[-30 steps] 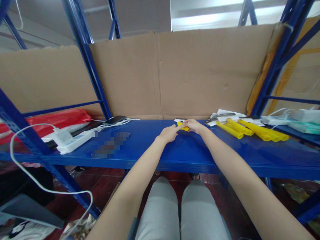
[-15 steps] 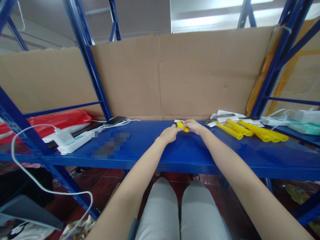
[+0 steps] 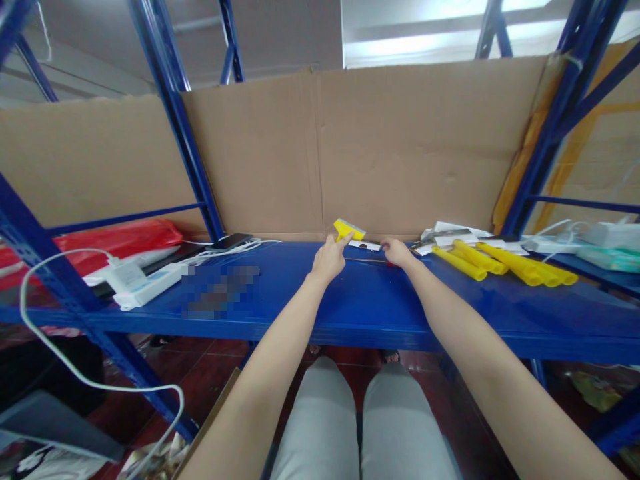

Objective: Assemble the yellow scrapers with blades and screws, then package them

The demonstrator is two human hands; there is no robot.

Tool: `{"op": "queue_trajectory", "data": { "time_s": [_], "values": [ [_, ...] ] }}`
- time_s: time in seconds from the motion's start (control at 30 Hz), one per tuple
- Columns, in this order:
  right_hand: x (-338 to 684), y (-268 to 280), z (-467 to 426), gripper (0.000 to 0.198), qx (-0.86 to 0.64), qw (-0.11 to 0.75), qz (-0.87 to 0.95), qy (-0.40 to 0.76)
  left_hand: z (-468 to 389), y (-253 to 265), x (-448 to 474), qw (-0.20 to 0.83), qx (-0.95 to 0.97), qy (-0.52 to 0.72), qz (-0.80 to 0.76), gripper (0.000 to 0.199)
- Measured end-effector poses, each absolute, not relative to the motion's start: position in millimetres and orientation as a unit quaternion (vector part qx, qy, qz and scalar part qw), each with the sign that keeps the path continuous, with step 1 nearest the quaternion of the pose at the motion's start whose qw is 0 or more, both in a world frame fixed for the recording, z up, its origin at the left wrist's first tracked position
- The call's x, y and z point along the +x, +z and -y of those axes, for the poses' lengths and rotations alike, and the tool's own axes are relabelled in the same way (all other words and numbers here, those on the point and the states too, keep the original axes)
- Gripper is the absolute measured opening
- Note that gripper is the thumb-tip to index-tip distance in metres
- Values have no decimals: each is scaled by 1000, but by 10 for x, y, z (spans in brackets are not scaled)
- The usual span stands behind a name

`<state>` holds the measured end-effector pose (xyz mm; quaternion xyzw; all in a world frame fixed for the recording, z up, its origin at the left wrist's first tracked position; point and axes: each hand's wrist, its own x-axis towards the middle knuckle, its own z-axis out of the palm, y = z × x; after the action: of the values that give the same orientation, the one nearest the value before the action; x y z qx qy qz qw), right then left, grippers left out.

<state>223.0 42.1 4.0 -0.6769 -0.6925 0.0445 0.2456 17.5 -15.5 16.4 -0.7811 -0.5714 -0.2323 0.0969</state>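
My left hand (image 3: 328,259) is closed on a yellow scraper head (image 3: 347,231), holding it up above the back of the blue shelf. A pale blade edge runs along its top. To the right, my right hand (image 3: 397,253) has its fingers curled low over the shelf. Beneath it shows the red handle of what looks like a screwdriver (image 3: 367,260), whose thin shaft points left. Just behind lies a white strip (image 3: 369,246) with dark marks, between the two hands.
Several yellow tubular handles (image 3: 460,263) lie at the right, in front of white papers (image 3: 450,233). On the left are a white power strip (image 3: 150,285), a dark phone (image 3: 233,241) and cables. Cardboard (image 3: 400,147) walls the back; blue posts (image 3: 187,147) flank the shelf.
The hands have parted. My left hand has lifted the yellow scraper head up and left, turning its blade edge upward; my right hand has let go of it and moved right and down.
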Motion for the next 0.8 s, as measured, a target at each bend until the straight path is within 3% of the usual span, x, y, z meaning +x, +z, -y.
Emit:
{"op": "queue_trajectory", "data": {
  "time_s": [0.4,0.8],
  "values": [
    [2061,40,-478,48,-672,81,736,-5,195,116,222,90,-793,-150,583,60],
    [2131,36,-763,40,-660,44,750,-15,201,118,193,69,-778,-123,612,60]
  ]
}}
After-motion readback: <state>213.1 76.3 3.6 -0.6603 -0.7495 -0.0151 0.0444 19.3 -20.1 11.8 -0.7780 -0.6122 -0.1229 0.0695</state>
